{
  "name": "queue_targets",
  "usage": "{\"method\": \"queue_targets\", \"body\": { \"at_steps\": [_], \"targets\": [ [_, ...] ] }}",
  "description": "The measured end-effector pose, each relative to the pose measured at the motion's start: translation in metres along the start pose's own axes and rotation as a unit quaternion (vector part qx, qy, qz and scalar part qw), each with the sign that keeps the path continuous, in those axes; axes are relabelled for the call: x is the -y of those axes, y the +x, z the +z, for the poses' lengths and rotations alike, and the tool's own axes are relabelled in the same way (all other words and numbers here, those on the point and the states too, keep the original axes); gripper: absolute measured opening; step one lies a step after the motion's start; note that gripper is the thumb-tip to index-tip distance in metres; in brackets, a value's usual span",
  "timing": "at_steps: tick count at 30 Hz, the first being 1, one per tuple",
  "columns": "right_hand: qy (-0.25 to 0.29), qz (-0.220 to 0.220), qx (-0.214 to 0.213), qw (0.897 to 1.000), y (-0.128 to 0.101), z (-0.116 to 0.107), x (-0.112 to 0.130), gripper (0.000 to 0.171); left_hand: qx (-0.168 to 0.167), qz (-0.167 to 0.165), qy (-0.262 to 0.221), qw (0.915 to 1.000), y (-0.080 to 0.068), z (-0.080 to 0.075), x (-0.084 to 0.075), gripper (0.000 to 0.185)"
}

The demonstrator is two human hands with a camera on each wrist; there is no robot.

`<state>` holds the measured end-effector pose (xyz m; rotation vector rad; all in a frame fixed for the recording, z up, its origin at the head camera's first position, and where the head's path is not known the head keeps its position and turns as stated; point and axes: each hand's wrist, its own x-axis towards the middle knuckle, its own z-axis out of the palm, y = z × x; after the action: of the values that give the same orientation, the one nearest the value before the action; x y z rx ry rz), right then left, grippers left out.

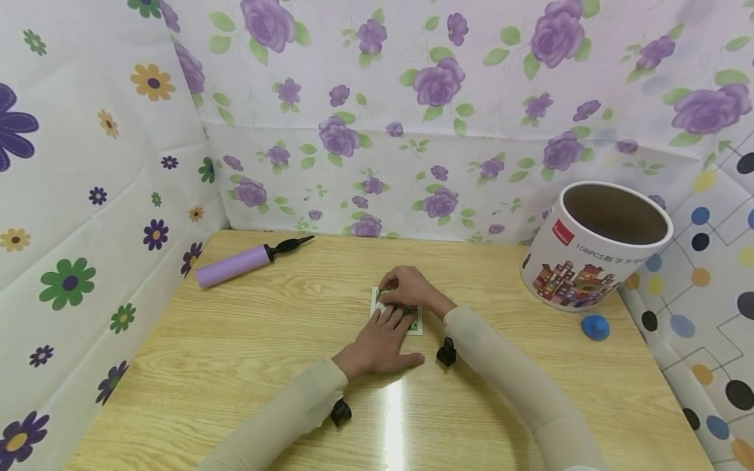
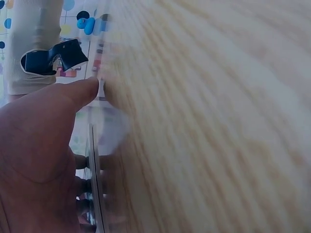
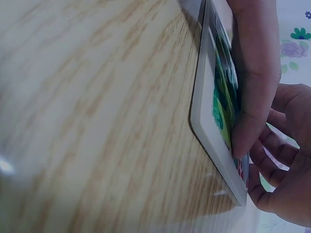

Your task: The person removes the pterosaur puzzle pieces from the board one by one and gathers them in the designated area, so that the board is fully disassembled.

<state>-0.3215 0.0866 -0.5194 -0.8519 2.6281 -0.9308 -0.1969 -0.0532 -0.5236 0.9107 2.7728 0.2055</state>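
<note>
A small flat picture board (image 1: pixel 417 327) with a white frame and a green picture lies on the wooden table in the middle. From the near side my left hand (image 1: pixel 377 347) rests on it, fingers stretched over the picture and thumb out to the right on the table. The right hand (image 1: pixel 409 286) arches over its far side, thumb and curled fingers pinching at its left part; the spot between the fingertips is hidden. In the right wrist view, the board's white rim (image 3: pixel 204 121) shows, with a left finger (image 3: pixel 257 73) across the picture and the right hand (image 3: pixel 296 150) behind.
A purple hand pump (image 1: pixel 235 265) with a black nozzle lies at the back left. At the back right stands a large white printed bucket (image 1: pixel 589 261), with a small blue object (image 1: pixel 595 327) beside its base. Flower-patterned sheets (image 1: pixel 365 176) border the table behind and at the left.
</note>
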Motion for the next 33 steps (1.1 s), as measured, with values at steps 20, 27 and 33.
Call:
{"method": "queue_targets", "body": {
  "at_steps": [20, 27, 33],
  "targets": [
    [0.027, 0.004, 0.001, 1.000, -0.0016, -0.0023, 0.0035, 0.011, -0.001, 0.002, -0.002, 1.0000, -0.0014, -0.0039, -0.0004, 0.095],
    [0.028, 0.000, -0.009, 1.000, -0.0022, -0.0027, 0.0010, 0.012, 0.001, 0.004, -0.002, 1.0000, -0.0021, -0.0039, -0.0003, 0.095],
    [0.049, -0.013, -0.024, 0.998, -0.0061, -0.0080, 0.0021, 0.013, -0.009, 0.009, -0.002, 0.9999, -0.0023, -0.0034, 0.0000, 0.094]
  ]
}}
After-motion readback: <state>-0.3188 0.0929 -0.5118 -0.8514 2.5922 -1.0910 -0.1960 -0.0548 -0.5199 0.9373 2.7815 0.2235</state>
